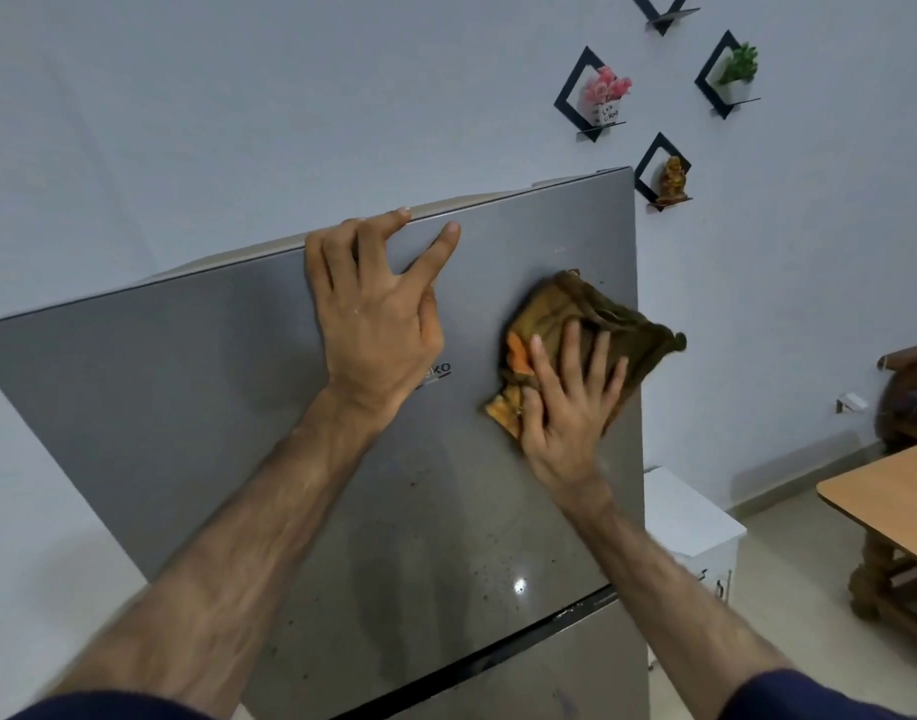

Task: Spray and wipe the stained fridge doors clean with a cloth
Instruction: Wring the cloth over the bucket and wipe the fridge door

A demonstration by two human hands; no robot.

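Note:
The grey upper fridge door fills the middle of the head view, with dark specks scattered over its lower part. My right hand presses a brown and orange cloth flat against the door near its right edge, fingers spread straight. My left hand rests on the door near the top; its fingertips reach the top edge and the thumb lies on the door face. The lower fridge door shows below a dark gap. No spray bottle is in view.
A white cabinet stands to the right of the fridge. A wooden table and a wooden seat are at the far right. Small black wall shelves with ornaments hang above the fridge.

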